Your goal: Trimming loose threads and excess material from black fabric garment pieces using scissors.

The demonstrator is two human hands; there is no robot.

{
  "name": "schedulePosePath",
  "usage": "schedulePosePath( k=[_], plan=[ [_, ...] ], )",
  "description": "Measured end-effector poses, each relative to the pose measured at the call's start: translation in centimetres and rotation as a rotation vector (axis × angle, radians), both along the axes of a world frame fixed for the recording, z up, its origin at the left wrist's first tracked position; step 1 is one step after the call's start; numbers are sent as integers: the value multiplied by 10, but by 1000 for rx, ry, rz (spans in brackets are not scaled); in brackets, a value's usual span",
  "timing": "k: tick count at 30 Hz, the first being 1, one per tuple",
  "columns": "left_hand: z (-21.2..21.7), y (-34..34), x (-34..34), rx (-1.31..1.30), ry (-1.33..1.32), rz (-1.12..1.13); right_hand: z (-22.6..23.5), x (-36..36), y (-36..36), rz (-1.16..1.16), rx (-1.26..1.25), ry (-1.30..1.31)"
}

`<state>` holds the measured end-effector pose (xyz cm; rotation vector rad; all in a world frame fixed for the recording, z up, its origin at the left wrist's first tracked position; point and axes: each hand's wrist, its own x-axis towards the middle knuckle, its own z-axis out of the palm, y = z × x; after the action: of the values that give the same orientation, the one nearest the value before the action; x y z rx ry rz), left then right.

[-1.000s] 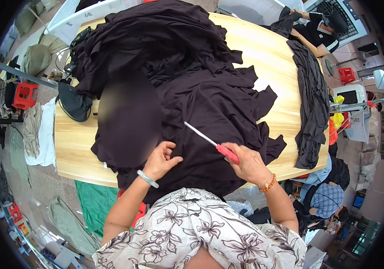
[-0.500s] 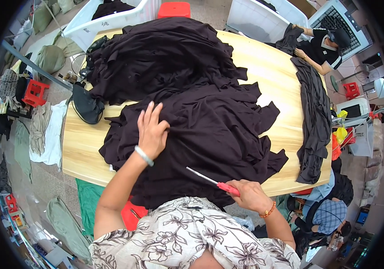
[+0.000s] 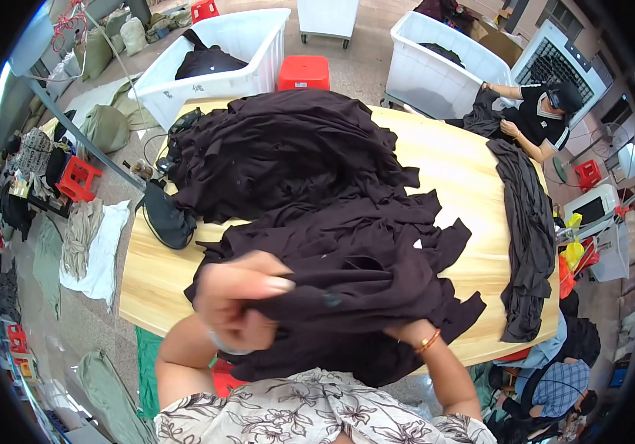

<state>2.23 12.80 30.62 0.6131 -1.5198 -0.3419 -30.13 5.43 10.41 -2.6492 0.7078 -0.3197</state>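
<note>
My left hand, smeared by motion, is closed on the edge of a dark brown-black garment and holds it up off the heap in front of me. On the right, my right hand reaches beneath the raised fabric. Cloth covers its fingers, so what they hold cannot be seen. More dark garments lie under and around both hands, with sleeve-like ends spread to the right. Behind them is a larger pile of the same dark garments.
The wooden table carries a black cap-like item at its left edge and a long dark garment stack at right. White bins and a red stool stand beyond. A co-worker handles dark cloth at the far right corner.
My left hand has gone from lying on the cloth to lifting a garment's edge. My right hand has slipped under fabric; the red-handled tool it held is out of sight. The view has tilted up.
</note>
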Motion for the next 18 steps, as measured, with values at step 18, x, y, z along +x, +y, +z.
schedulePosePath(
  k=[18],
  plan=[
    [-149,-106,209,543,-353,865,83,69,-194,-571,-242,457]
  ],
)
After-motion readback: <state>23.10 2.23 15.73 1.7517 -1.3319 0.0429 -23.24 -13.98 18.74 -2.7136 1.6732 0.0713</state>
